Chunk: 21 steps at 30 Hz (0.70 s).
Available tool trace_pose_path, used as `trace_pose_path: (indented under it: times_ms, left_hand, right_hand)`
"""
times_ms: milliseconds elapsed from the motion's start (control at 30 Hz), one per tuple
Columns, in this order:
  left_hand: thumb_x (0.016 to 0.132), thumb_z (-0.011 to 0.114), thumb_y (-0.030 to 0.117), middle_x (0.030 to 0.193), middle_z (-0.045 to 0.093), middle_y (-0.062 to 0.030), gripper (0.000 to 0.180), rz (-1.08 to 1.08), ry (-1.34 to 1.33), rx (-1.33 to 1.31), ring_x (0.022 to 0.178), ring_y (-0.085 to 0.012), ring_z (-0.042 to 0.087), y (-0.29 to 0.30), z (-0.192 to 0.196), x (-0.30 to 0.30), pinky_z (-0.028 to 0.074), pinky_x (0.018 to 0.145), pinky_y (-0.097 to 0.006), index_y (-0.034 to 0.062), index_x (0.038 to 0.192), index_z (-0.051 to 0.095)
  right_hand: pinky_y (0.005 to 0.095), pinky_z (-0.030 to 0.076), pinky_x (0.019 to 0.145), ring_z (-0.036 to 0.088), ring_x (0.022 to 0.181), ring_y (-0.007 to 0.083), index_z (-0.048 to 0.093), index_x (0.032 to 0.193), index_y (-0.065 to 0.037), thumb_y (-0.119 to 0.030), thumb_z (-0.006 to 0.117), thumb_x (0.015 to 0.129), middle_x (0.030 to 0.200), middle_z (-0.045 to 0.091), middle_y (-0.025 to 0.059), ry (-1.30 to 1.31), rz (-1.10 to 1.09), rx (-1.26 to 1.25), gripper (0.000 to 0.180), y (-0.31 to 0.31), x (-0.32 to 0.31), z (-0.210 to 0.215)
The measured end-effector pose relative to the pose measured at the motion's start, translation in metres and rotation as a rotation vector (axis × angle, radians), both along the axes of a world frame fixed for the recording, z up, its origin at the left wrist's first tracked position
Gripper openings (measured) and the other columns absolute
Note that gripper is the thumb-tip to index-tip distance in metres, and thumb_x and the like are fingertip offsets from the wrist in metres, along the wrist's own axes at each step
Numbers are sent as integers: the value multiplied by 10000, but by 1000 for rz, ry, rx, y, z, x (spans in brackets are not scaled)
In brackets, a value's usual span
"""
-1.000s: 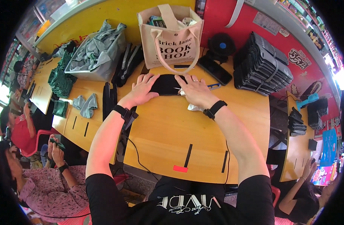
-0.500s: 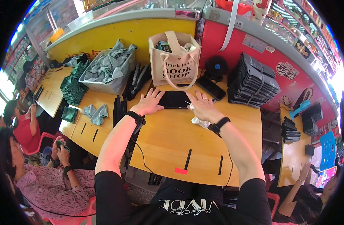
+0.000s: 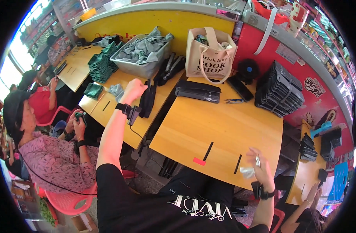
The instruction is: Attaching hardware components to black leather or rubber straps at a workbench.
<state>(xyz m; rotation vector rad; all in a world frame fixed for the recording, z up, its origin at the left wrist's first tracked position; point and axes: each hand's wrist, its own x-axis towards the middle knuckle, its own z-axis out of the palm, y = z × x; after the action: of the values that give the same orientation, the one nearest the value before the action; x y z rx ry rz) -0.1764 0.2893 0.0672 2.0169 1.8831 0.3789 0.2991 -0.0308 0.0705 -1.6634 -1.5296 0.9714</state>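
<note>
My left hand (image 3: 133, 90) reaches out to the left with its fingers curled, just beside a pile of black folded pieces (image 3: 147, 100) on the neighbouring table; nothing shows in it. My right hand (image 3: 260, 166) is drawn back to the near edge of the wooden table (image 3: 224, 128) and grips a small crumpled white scrap (image 3: 248, 171). A flat black pouch (image 3: 197, 91) lies at the far side of the table in front of a cream tote bag (image 3: 211, 58). Small blue-handled snips (image 3: 234, 101) lie to its right.
A grey bin of grey cloth (image 3: 141, 58) and a green folded stack (image 3: 102, 64) stand at the back left. Stacked black trays (image 3: 279, 93) fill the right. A red tape mark (image 3: 199, 161) is near the front edge. A seated person (image 3: 49, 155) is at left.
Both hands left the black pouch. My left hand swung out to the left table, and my right hand pulled back to the near edge with the white scrap.
</note>
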Motion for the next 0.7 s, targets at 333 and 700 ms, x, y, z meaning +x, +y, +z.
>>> trace_pose_path:
  times_ms: [333, 700]
  left_hand:
    - [829, 664, 388, 1095, 637, -239, 446, 422, 163, 34, 1054, -377, 607, -29, -48, 16, 498, 869, -448, -8, 1035, 668]
    - [711, 805, 331, 1031, 644, -287, 614, 451, -262, -28, 954, -348, 654, 15, -125, -51, 514, 788, -409, -151, 1029, 596]
  right_hand:
    - [294, 494, 743, 634, 786, 161, 492, 1264, -17, 12, 466, 890, 983, 651, 120, 59, -3, -39, 376, -47, -32, -17]
    - [304, 503, 737, 638, 792, 174, 493, 1279, -43, -55, 485, 929, 983, 654, 120, 56, 2, -79, 350, -51, -39, -26]
